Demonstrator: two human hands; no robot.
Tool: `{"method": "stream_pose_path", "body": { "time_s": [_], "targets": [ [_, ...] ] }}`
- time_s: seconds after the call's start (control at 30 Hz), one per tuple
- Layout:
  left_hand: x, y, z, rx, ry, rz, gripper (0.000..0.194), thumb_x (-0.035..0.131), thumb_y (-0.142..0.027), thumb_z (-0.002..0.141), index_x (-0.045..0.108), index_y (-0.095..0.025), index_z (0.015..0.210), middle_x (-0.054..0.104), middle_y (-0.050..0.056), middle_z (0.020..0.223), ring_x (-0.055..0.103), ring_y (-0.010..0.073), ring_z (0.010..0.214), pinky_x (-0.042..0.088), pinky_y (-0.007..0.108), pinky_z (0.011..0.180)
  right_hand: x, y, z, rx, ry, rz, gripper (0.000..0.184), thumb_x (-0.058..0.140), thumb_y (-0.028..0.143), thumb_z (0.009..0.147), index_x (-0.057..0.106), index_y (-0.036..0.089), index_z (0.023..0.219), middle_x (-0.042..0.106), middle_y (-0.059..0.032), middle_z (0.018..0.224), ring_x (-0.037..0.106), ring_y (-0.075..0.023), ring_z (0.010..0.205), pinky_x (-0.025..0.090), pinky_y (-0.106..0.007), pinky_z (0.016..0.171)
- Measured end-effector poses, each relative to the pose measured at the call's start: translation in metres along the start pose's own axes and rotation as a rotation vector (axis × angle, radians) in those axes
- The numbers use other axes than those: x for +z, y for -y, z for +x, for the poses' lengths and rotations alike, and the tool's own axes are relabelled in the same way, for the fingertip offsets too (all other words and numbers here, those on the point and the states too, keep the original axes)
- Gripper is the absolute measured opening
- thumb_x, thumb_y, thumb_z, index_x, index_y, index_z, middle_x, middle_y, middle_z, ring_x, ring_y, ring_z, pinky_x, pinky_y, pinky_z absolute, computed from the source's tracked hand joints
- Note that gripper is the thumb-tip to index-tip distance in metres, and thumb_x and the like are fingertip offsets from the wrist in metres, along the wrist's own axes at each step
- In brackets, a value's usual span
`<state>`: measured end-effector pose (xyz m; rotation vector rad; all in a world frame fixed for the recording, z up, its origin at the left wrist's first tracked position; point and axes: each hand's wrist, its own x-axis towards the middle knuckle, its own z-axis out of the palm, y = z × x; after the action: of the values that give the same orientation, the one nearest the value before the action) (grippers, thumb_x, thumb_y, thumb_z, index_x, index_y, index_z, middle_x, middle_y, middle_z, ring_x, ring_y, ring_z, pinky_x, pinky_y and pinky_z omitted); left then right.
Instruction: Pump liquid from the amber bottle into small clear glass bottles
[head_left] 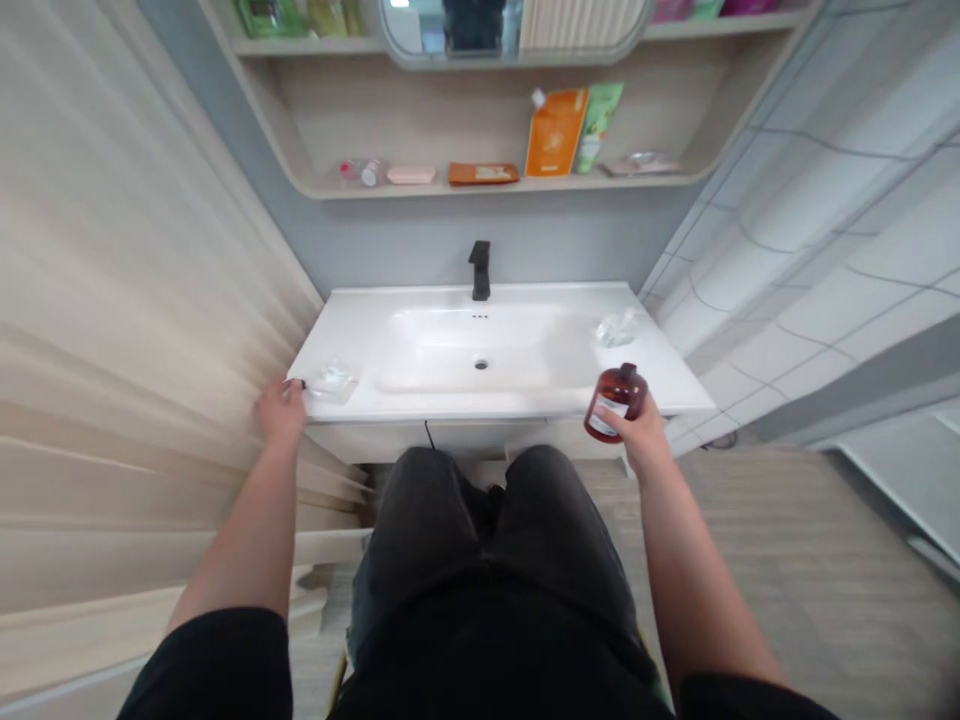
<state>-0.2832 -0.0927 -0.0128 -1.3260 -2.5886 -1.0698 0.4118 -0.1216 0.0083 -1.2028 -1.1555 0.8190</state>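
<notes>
Firmly, right grip (643, 435) wraps an amber bottle (615, 404); left grip (281, 412) rests half-closed on the washbasin (341, 330).

Two hands (281, 412) (643, 432), one amber bottle (615, 403), one faucet (480, 270).

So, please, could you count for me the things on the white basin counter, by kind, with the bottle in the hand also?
Clear plastic soap dishes: 2
Matte black single-lever faucet: 1
Amber bottle with white label, held in the right hand: 1
Total: 4
</notes>
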Motion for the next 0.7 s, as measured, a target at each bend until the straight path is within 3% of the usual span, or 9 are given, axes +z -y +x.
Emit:
{"method": "stream_pose_path", "body": {
  "time_s": [0.1, 0.17, 0.23, 0.3, 0.37, 0.43, 0.57, 0.7],
  "targets": [
    [-0.006, -0.001, -0.013, -0.072, -0.169, -0.106, 0.033, 0.053, -0.031, 0.109, 0.066, -0.017, 0.135, 0.076, 0.014, 0.148, 0.067, 0.0301, 0.142, 0.049, 0.048, 0.129, 0.001, -0.008, 0.005, -0.026, -0.023, 0.009, 0.092, 0.11, 0.058, 0.063, 0.07, 0.03, 0.141, 0.082, -0.0125, 0.138, 0.08, -0.0405, 0.129, 0.06, -0.066, 0.12],
    [-0.008, -0.011, -0.025, -0.05, -0.225, -0.161, 0.038, 0.054, -0.032, 0.109, 0.062, -0.016, 0.143, 0.073, 0.015, 0.151, 0.067, 0.029, 0.141, 0.052, 0.047, 0.127, 0.008, -0.014, 0.012, -0.042, -0.023, 0.008, 0.095, 0.11, 0.059, 0.062, 0.068, 0.03, 0.142, 0.081, -0.0124, 0.138, 0.079, -0.0387, 0.129, 0.059, -0.066, 0.121],
    [-0.007, -0.027, -0.037, 0.038, -0.154, -0.185, 0.051, 0.066, -0.04, 0.105, 0.058, -0.017, 0.15, 0.071, 0.017, 0.154, 0.067, 0.0309, 0.142, 0.054, 0.047, 0.125, 0.024, -0.018, 0.022, -0.061, 0.005, 0.007, 0.098, 0.111, 0.058, 0.06, 0.066, 0.029, 0.142, 0.08, -0.0127, 0.138, 0.079, -0.0368, 0.128, 0.058, -0.064, 0.121],
    [0.0, -0.043, -0.046, 0.101, -0.065, -0.146, 0.073, 0.081, -0.049, 0.097, 0.055, -0.017, 0.157, 0.072, 0.018, 0.154, 0.067, 0.0372, 0.145, 0.051, 0.055, 0.13, 0.046, -0.02, 0.035, -0.088, 0.054, 0.011, 0.102, 0.111, 0.059, 0.058, 0.063, 0.028, 0.143, 0.079, -0.0135, 0.139, 0.078, -0.0359, 0.127, 0.059, -0.061, 0.12],
    [0.008, -0.057, -0.051, 0.078, -0.046, -0.089, 0.093, 0.09, -0.058, 0.089, 0.051, -0.018, 0.163, 0.073, 0.019, 0.153, 0.065, 0.0442, 0.149, 0.046, 0.066, 0.133, 0.073, -0.021, 0.05, -0.106, 0.106, 0.021, 0.107, 0.11, 0.059, 0.056, 0.061, 0.027, 0.145, 0.077, -0.0149, 0.142, 0.077, -0.0362, 0.128, 0.061, -0.058, 0.117],
    [0.016, -0.064, -0.053, 0.015, -0.048, -0.082, 0.103, 0.096, -0.06, 0.083, 0.049, -0.018, 0.164, 0.072, 0.021, 0.153, 0.065, 0.0467, 0.15, 0.048, 0.068, 0.131, 0.102, -0.02, 0.064, -0.097, 0.137, 0.037, 0.11, 0.108, 0.061, 0.056, 0.058, 0.027, 0.149, 0.076, -0.0158, 0.145, 0.076, -0.0372, 0.13, 0.063, -0.057, 0.114],
    [0.024, -0.065, -0.054, -0.074, -0.046, -0.147, 0.091, 0.101, -0.054, 0.078, 0.055, -0.021, 0.149, 0.074, 0.019, 0.147, 0.07, 0.0431, 0.144, 0.056, 0.063, 0.126, 0.148, -0.024, 0.081, -0.063, 0.198, 0.017, 0.104, 0.104, 0.058, 0.06, 0.058, 0.025, 0.147, 0.076, -0.0153, 0.143, 0.075, -0.0382, 0.131, 0.063, -0.058, 0.114],
    [0.024, -0.069, -0.06, -0.112, -0.109, -0.194, 0.08, 0.104, -0.055, 0.071, 0.059, -0.024, 0.131, 0.077, 0.013, 0.132, 0.075, 0.0411, 0.134, 0.058, 0.063, 0.122, 0.173, -0.038, 0.082, -0.008, 0.281, -0.014, 0.095, 0.102, 0.054, 0.062, 0.061, 0.025, 0.143, 0.08, -0.0123, 0.132, 0.078, -0.0359, 0.12, 0.065, -0.056, 0.109]
  ]
}}
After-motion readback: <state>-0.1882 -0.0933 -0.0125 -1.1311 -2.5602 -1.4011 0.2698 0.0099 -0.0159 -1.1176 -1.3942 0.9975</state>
